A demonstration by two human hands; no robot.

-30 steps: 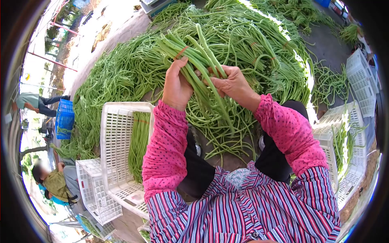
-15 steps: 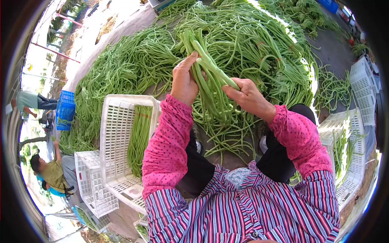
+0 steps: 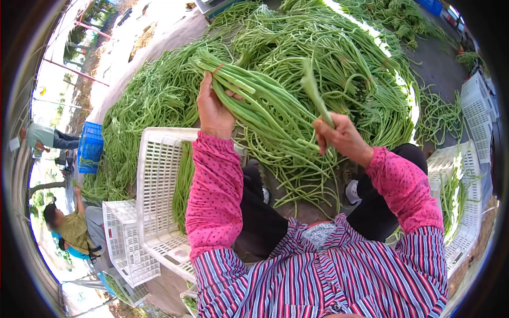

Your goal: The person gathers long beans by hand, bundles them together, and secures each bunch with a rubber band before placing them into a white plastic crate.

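My left hand [image 3: 216, 112] is wrapped round one end of a bundle of long green beans [image 3: 265, 103]. A thin red band [image 3: 218, 68] circles the bundle near that end, and the beans slant down to the right. Closed in my right hand [image 3: 344, 139] is a thick, pale green bean [image 3: 313, 90], blurred at its upper end and pointing up, apart from the bundle's banded end. Beneath both hands spreads a large heap of long beans [image 3: 318, 40], some tied with red bands.
A white crate [image 3: 150, 180] at my left holds long beans [image 3: 183, 188]; another white crate [image 3: 469, 209] with beans stands at my right. More white crates [image 3: 127, 254] and a blue crate [image 3: 90, 148] are farther left, near two people [image 3: 74, 225].
My left hand has moved left, and the bundle now slants to the right. My right hand has drawn the thick bean away from the bundle, rightward and more upright.
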